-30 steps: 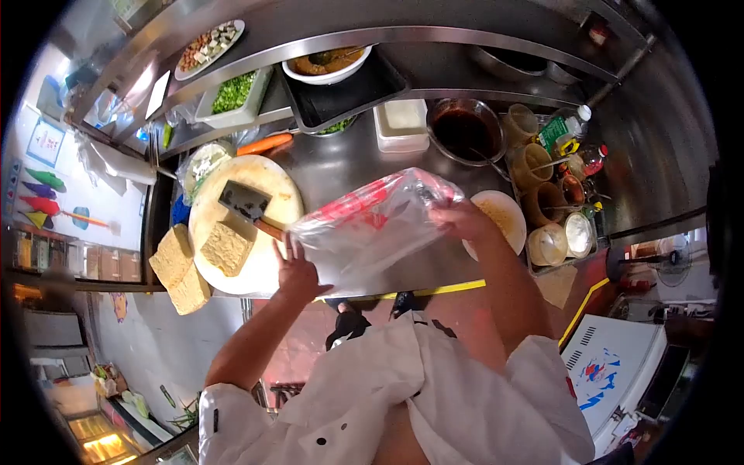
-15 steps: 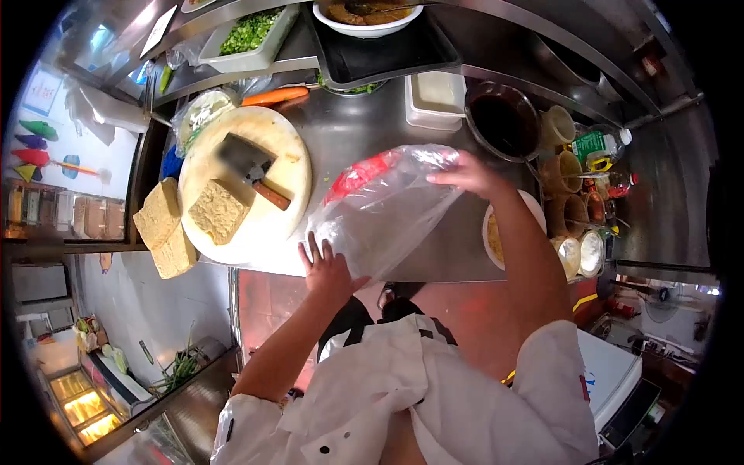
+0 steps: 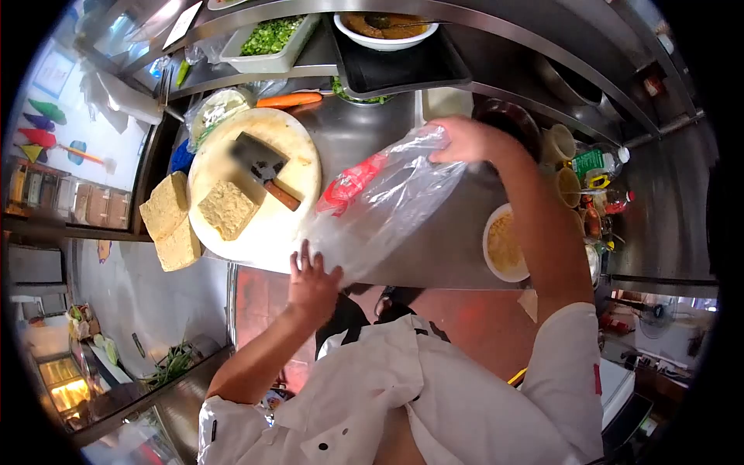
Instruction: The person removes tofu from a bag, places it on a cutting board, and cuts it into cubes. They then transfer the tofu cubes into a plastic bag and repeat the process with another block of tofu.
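A clear plastic bag (image 3: 387,213) with a red printed patch stretches slantwise over the steel counter. My right hand (image 3: 471,142) is closed on its upper end, fingers bunched around the film. Close to the bag's lower end, at the counter's front edge, my left hand (image 3: 314,287) has its fingers spread and grips nothing. Left of the bag lies a round white cutting board (image 3: 287,155). On it rest a cleaver (image 3: 260,157) with a wooden handle and a tan, porous block (image 3: 227,210) that resembles tofu. More such blocks (image 3: 166,208) sit at the board's left edge.
A white bowl of yellowish food (image 3: 504,240) stands under my right forearm. Behind are a dark pot (image 3: 508,124), a white container (image 3: 446,105) and a carrot (image 3: 289,101). Cups and bottles (image 3: 593,164) line the right side. A shelf holds chopped greens (image 3: 271,36) and a black tray (image 3: 399,66).
My right hand has moved up and slightly left with the bag's end, drawing the bag narrower. My left hand has shifted slightly down and left, fingers now off the bag. The view has shifted slightly.
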Demonstrator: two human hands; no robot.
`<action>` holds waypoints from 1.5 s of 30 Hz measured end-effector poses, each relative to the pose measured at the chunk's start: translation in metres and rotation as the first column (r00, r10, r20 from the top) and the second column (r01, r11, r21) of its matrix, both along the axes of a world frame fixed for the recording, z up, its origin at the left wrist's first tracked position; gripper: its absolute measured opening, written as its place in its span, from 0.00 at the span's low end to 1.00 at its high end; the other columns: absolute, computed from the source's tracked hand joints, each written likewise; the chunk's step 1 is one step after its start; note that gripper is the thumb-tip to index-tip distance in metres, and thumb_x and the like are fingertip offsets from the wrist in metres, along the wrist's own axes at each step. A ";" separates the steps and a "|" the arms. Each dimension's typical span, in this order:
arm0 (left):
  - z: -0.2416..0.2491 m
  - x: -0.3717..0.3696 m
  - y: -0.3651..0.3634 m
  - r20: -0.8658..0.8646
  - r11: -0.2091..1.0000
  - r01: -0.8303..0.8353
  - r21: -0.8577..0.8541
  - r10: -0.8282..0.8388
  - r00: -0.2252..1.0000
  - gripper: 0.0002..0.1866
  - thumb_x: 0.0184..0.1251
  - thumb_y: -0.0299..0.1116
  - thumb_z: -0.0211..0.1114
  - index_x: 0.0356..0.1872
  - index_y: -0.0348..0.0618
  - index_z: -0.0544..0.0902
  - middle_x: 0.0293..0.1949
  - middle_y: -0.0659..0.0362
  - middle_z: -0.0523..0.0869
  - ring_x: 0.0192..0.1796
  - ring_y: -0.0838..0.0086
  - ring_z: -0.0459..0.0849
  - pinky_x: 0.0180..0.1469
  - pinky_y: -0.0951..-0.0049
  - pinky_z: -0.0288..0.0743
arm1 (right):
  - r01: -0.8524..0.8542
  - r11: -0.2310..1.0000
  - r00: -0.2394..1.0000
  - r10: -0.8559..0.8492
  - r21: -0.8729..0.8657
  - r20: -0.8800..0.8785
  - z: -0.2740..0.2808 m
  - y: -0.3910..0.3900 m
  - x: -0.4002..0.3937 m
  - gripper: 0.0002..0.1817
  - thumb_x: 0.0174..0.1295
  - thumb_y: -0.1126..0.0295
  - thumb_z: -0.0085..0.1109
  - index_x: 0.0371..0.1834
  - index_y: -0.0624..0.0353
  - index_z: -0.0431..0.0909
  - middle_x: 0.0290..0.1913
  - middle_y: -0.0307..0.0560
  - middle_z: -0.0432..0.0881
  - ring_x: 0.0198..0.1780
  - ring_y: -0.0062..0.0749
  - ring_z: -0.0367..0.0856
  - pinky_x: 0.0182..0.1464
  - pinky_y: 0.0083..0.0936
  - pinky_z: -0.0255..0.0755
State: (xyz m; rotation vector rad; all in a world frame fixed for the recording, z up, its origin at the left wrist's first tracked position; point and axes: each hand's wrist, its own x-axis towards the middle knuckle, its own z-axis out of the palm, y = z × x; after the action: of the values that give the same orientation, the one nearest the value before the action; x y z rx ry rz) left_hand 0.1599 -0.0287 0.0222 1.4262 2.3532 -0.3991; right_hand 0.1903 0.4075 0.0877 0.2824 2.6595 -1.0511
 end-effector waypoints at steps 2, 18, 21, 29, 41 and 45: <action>0.009 0.024 0.008 -0.001 0.992 0.043 0.117 -0.043 0.999 0.22 0.71 0.41 0.60 0.64 0.57 0.83 0.67 0.40 0.77 0.82 0.35 0.55 0.79 0.30 0.46 | -0.005 0.997 1.000 0.005 -0.075 0.000 0.022 0.004 -0.009 0.33 0.57 0.64 0.79 0.66 0.59 0.80 0.54 0.52 0.88 0.54 0.35 0.86 0.60 0.32 0.78; -0.053 0.033 0.066 0.234 0.880 -0.022 0.475 -0.102 0.967 0.37 0.67 0.61 0.67 0.67 0.42 0.79 0.64 0.50 0.82 0.77 0.55 0.70 0.80 0.35 0.44 | 0.560 0.801 0.726 -0.353 0.210 -0.589 -0.107 -0.120 0.076 0.40 0.59 0.63 0.73 0.73 0.63 0.66 0.64 0.62 0.73 0.67 0.59 0.70 0.69 0.53 0.65; -0.044 -0.009 0.062 0.276 0.904 0.009 0.428 -0.140 0.951 0.43 0.63 0.67 0.68 0.70 0.44 0.78 0.72 0.49 0.76 0.82 0.53 0.62 0.82 0.32 0.39 | 0.664 0.710 0.731 -0.553 0.233 -0.399 -0.155 -0.142 0.122 0.44 0.60 0.60 0.73 0.76 0.63 0.61 0.68 0.66 0.71 0.71 0.63 0.66 0.72 0.58 0.61; -0.042 -0.039 0.043 0.272 0.878 0.088 0.471 -0.240 0.932 0.43 0.64 0.61 0.72 0.75 0.48 0.73 0.73 0.50 0.73 0.82 0.49 0.60 0.81 0.32 0.45 | 0.845 0.516 0.529 -0.844 -0.138 0.088 -0.207 -0.093 0.139 0.39 0.66 0.54 0.69 0.73 0.68 0.67 0.65 0.62 0.77 0.62 0.52 0.80 0.64 0.44 0.75; -0.084 -0.197 -0.177 0.611 0.170 -0.835 0.523 0.609 0.506 0.38 0.68 0.47 0.78 0.68 0.30 0.73 0.55 0.41 0.85 0.55 0.55 0.86 0.58 0.60 0.82 | 0.341 0.915 0.739 -0.403 -0.217 -0.540 -0.076 -0.253 0.011 0.25 0.69 0.73 0.64 0.70 0.59 0.74 0.53 0.55 0.83 0.53 0.47 0.84 0.56 0.38 0.80; -0.072 -0.252 -0.178 0.846 -0.050 -0.984 0.172 0.519 0.122 0.48 0.68 0.52 0.77 0.73 0.24 0.64 0.59 0.39 0.82 0.55 0.57 0.85 0.57 0.61 0.81 | 0.276 0.940 0.886 -0.167 0.202 -0.432 -0.109 -0.306 -0.090 0.31 0.68 0.69 0.63 0.75 0.60 0.68 0.62 0.59 0.79 0.64 0.55 0.79 0.62 0.44 0.78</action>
State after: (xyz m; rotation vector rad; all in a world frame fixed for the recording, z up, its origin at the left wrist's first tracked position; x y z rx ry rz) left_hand -0.0916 -0.2066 -0.0497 -0.1871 2.2890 1.3838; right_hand 0.0999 0.1013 -0.0216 0.4798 3.2184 -0.9018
